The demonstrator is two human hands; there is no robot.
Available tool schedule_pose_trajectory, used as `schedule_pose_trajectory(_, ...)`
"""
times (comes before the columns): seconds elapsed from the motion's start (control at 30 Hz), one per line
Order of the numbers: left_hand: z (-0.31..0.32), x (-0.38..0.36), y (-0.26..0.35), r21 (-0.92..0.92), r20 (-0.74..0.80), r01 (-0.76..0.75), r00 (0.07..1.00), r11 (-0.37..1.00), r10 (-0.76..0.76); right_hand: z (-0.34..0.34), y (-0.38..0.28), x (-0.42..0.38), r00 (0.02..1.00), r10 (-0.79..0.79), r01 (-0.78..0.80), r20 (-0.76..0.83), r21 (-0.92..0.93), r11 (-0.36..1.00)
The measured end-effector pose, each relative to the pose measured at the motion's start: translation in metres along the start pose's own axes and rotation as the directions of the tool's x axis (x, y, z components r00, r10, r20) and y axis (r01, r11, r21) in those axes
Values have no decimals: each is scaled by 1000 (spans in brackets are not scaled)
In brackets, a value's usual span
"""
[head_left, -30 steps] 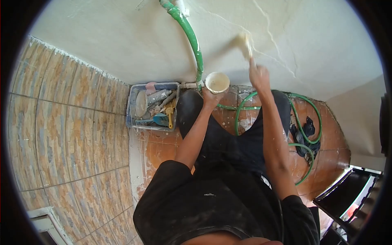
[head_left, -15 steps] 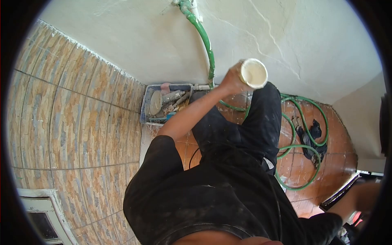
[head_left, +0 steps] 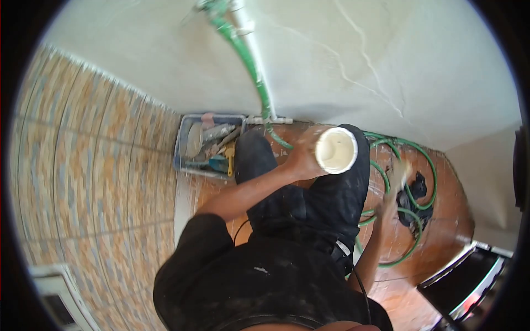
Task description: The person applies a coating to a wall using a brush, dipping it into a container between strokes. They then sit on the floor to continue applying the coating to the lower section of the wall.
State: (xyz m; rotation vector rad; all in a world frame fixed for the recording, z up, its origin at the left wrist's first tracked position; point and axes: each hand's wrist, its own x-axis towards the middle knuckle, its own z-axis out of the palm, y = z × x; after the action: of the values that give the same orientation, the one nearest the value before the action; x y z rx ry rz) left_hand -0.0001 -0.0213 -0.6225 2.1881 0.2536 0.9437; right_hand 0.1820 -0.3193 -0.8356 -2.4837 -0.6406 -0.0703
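My left hand is closed around a white cup with cream-coloured paint or paste inside. It holds the cup over my lap, close to the knees of my dark trousers, and the open top faces me. To the right of my knee, my right hand is raised above the tiled floor and smeared by motion. A pale, blurred shape shows at its upper end; I cannot tell what it is or whether the fingers grip it.
A plastic bin of tools, including a blue-bladed scraper, stands by the wall at left. A green hose runs down the wall and loops over the orange floor. Near its coils lies a black cloth or bag. Stone-look tiles cover the left wall.
My right hand has come from the far lower right to beside my right knee. My left hand has lowered the cup toward my lap. The view has shifted slightly.
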Motion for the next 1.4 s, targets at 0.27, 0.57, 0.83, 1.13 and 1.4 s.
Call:
schedule_pose_trajectory(0.27, -7, -75, -91, -190, 23, 456, 887, 869, -460, -48, -263, 154, 974, 73, -214, 214, 771, 600)
schedule_pose_trajectory(0.57, -7, -112, -126, -211, -74, 593, 783, 777, -618, 75, -205, 146, 988, 32, -99, 151, 462, 881)
schedule_pose_trajectory(0.83, -14, -128, -126, -194, -115, 585, 784, 787, -611, 49, -231, 145, 894, 235, -361, 382, 301, 883)
schedule_pose_trajectory(1.13, -17, -124, -124, -235, -148, 565, 783, 791, -604, -45, -304, 168, 992, 79, -120, 94, 881, 458)
schedule_pose_trajectory(1.4, -22, -117, -114, -304, -101, 593, 758, 745, -645, 135, -165, 129, 884, 253, -357, 393, 218, 909)
